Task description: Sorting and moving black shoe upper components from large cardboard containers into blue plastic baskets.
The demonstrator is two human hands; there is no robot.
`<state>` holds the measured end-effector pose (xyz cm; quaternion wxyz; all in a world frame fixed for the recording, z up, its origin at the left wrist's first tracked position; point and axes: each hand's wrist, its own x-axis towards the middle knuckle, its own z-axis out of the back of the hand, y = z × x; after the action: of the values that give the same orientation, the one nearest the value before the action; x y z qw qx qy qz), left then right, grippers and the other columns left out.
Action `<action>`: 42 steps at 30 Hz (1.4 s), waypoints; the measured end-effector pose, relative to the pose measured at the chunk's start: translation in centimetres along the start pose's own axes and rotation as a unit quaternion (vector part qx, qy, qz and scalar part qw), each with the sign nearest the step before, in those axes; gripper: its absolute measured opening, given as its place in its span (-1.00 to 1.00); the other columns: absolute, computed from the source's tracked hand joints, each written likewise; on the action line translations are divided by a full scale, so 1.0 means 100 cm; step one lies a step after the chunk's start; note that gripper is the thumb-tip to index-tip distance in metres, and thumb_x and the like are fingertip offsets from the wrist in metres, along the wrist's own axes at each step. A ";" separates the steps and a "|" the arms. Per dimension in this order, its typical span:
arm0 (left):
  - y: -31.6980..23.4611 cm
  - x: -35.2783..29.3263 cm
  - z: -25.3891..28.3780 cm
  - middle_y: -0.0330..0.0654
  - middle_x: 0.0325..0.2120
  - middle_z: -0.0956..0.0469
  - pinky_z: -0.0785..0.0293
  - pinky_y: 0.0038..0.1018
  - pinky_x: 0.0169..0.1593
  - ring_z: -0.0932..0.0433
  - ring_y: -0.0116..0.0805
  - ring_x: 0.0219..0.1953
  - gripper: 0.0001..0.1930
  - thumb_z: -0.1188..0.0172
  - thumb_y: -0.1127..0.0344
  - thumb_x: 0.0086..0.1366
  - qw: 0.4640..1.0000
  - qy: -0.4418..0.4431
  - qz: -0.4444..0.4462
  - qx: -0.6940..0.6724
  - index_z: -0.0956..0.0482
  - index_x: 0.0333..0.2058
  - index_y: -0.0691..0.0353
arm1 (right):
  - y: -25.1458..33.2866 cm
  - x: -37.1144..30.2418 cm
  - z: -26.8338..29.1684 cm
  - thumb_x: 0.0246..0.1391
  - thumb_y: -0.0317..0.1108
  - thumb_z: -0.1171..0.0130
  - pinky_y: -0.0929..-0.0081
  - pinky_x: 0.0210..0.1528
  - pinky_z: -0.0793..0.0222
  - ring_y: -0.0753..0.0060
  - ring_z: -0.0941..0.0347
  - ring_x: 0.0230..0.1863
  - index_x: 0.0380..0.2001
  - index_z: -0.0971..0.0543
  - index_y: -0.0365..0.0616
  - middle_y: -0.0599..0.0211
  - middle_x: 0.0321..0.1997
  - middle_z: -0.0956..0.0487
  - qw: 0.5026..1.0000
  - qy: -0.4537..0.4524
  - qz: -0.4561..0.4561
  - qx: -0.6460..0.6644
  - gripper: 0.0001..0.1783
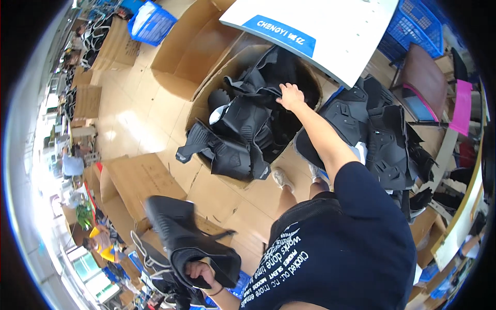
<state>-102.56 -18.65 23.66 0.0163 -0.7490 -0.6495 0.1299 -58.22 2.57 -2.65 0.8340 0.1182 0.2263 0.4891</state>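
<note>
My left hand [199,271] is low at the left and grips a black moulded boot-shaped piece [186,237] by its lower end, with a thin strap hanging off it. My right arm stretches forward, and my right hand [291,95] rests with fingers apart on top of the black moulded pieces [243,129] heaped in a large open cardboard box [206,88]. Some of these pieces spill over the box's near edge. I cannot see a firm hold by the right hand.
A second heap of black pieces [382,134] lies right of my arm. A white board with a blue label [320,31] leans over the box. Blue crates [150,23] stand behind, with flattened cardboard [139,181] on the floor. A person in yellow [101,243] sits far left.
</note>
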 end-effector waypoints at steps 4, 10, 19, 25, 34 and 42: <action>0.008 -0.054 0.026 -0.21 -0.59 -0.31 -0.23 -0.70 -0.61 -0.26 -0.54 -0.64 -0.82 0.07 0.33 0.13 0.989 -0.118 -0.054 0.067 -0.34 -0.41 0.37 | 0.029 0.015 0.006 -0.10 -0.24 0.09 0.31 -0.27 -0.29 0.21 -0.45 -0.37 -0.55 -0.51 -0.10 0.17 -0.46 -0.52 0.989 -0.079 0.125 -0.021 -0.77; 0.020 -0.066 0.033 -0.23 -0.59 -0.32 -0.11 -0.73 -0.67 -0.16 -0.58 -0.69 -0.75 0.13 0.24 0.19 0.967 -0.200 -0.064 0.144 -0.36 -0.41 0.35 | 0.017 -0.029 0.009 -0.20 -0.36 0.07 0.35 -0.36 -0.25 0.28 -0.42 -0.40 -0.67 -0.46 -0.11 0.24 -0.61 -0.48 0.955 -0.160 0.249 -0.031 -0.87; -0.005 -0.023 0.042 0.03 -0.26 -0.44 -0.49 -0.46 -0.26 -0.48 -0.21 -0.26 -0.58 0.06 0.20 0.12 0.942 -0.071 0.097 0.313 -0.29 -0.14 0.44 | 0.142 -0.153 -0.011 -0.22 -0.33 0.01 0.29 -0.57 -0.28 0.14 -0.31 -0.65 -0.67 -0.35 -0.20 0.20 -0.71 -0.35 0.838 -0.283 0.465 0.032 -0.84; -0.002 -0.009 0.029 -0.01 -0.23 -0.41 -0.46 -0.51 -0.29 -0.46 -0.29 -0.26 -0.56 0.06 0.19 0.13 0.930 0.026 0.083 0.358 -0.25 -0.09 0.38 | 0.085 -0.166 0.147 -0.06 -0.12 0.04 0.35 -0.61 -0.28 0.20 -0.38 -0.69 -0.67 -0.42 -0.38 0.04 -0.77 -0.40 0.903 -0.276 0.135 0.300 -0.55; 0.112 0.040 -0.041 -0.02 -0.12 -0.30 -0.21 -0.36 0.03 -0.32 -0.19 -0.08 -0.42 -0.06 0.45 -0.06 0.840 0.150 0.154 0.499 -0.12 -0.01 0.42 | 0.016 -0.413 0.326 -0.10 -0.18 -0.09 0.45 -0.49 -0.39 0.26 -0.47 -0.42 -0.24 -0.40 -0.28 0.13 -0.39 -0.51 0.822 -0.481 0.112 0.282 -0.59; 0.283 0.034 -0.094 -0.21 -0.37 -0.43 -0.32 -0.57 -0.20 -0.39 -0.47 -0.31 -0.66 -0.18 0.45 -0.05 0.631 0.442 0.381 0.511 -0.37 -0.26 0.43 | -0.042 -0.505 0.298 -0.09 -0.33 -0.12 0.77 -0.61 -0.20 0.73 -0.32 -0.56 -0.44 -0.48 -0.35 0.41 -0.52 -0.48 0.725 -0.659 0.013 0.197 -0.76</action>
<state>-72.71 -18.41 26.69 0.6304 -0.7695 -0.0507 0.0885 -61.43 -42.68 34.74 0.7245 0.5758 -0.2908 0.2429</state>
